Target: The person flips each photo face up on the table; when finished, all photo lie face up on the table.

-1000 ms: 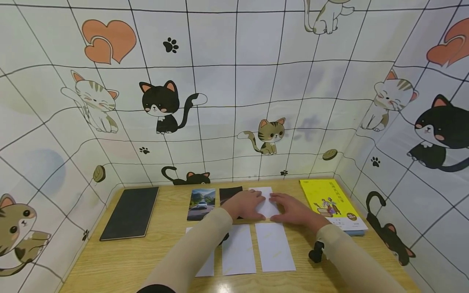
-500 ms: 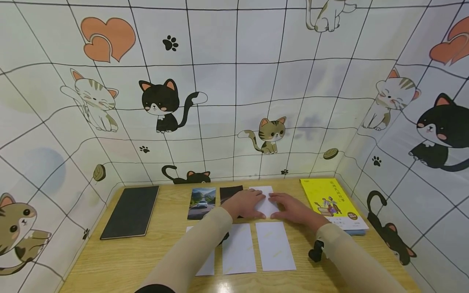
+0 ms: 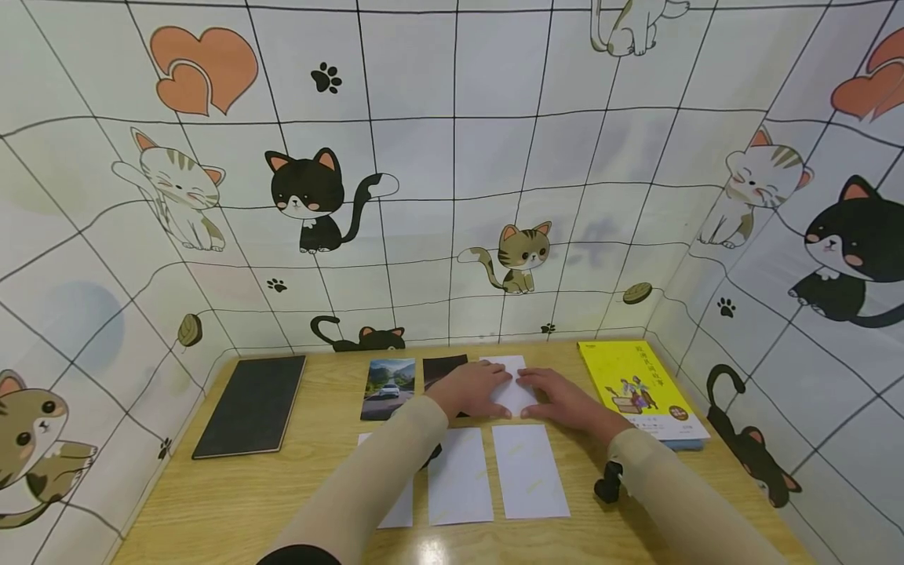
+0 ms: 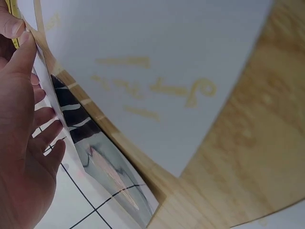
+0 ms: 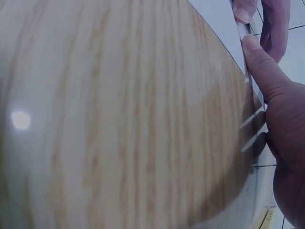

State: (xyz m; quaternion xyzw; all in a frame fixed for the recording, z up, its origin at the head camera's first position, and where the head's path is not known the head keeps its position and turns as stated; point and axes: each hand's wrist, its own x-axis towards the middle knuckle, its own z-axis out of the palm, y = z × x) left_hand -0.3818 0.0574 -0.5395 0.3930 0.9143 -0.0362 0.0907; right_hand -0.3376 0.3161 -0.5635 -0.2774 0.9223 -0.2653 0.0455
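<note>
A small white card [image 3: 513, 390] lies flat at the back of the wooden table, between my two hands. My left hand [image 3: 472, 390] rests at its left edge, fingers loosely bent. On its right edge, my right hand [image 3: 565, 399] touches with fingertips and thumb. The two thumbs come close together at the near edge, also in the left wrist view. A dark picture card [image 3: 443, 366] is partly hidden behind my left hand. Farther left lies a photo card [image 3: 388, 388] of a car on a mountain road.
In front lie white cards: a right one [image 3: 531, 471], a middle one [image 3: 461, 479], and a left one [image 3: 397, 506] partly under my left sleeve. A black notebook [image 3: 250, 406] lies at left. A yellow book [image 3: 639, 384] sits at right on something blue. Cat-printed cloth encloses the table.
The head view has tilted slightly, shifting everything up a little. Both hands stay at the white card's edges, with hardly any visible movement.
</note>
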